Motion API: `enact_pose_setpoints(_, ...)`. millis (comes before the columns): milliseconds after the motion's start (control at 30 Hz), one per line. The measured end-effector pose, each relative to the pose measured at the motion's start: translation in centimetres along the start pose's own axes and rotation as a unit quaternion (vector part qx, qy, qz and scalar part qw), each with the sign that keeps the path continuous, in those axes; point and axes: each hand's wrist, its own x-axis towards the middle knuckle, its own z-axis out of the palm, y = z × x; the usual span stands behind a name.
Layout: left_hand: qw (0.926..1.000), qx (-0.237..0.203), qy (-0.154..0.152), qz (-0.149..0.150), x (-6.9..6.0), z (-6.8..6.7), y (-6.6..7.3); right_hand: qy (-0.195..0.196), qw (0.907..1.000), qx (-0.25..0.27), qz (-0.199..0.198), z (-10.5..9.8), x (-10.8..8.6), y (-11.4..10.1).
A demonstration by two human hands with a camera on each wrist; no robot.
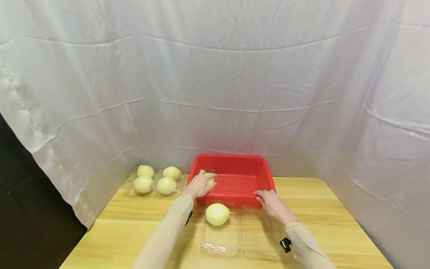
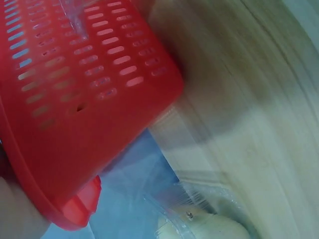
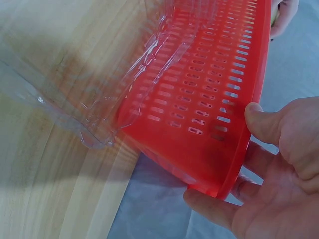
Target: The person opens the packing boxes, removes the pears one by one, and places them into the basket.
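My left hand (image 1: 199, 185) holds a yellow pear (image 1: 211, 179) over the left side of the red plastic basket (image 1: 235, 201), its fingers partly covering the fruit. In the left wrist view only a sliver of that hand (image 2: 19, 211) shows behind the basket rim, and the pear is hidden. At the basket's near right corner, my right hand (image 3: 279, 164) grips the rim, thumb on one side and fingers on the other. Directly in front of the basket lies an opened clear plastic clamshell (image 1: 220, 239) with one pear (image 1: 217, 214) in its left half.
On the left of the wooden table (image 1: 134, 239), several pears (image 1: 167, 185) sit in another clear plastic container (image 1: 181, 184). A pale curtain (image 1: 235, 86) hangs behind and on both sides of the table. The clamshell's flat right half (image 1: 260, 237) reaches under the right forearm.
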Motion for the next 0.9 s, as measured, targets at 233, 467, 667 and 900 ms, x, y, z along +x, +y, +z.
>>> enact_pose_setpoints(233,0.9964,-0.031,-0.067,-0.042,0.7,-0.2,0.2,0.003,1.0000,-0.001,0.000,0.1,0.1,-0.2)
enact_pose_setpoints(467,0.9928,-0.043,-0.094,-0.061,1.0,-0.2,0.4,0.014,0.9999,-0.002,-0.009,0.1,0.1,-0.2)
enact_pose_setpoints(667,0.9926,-0.053,-0.100,-0.045,1.4,-0.2,0.6,0.013,0.9999,-0.001,-0.003,0.2,-0.1,0.1)
enact_pose_setpoints(900,0.9933,-0.054,-0.096,-0.034,1.4,-0.1,-0.1,0.012,0.9998,-0.004,-0.013,0.1,0.0,-0.3)
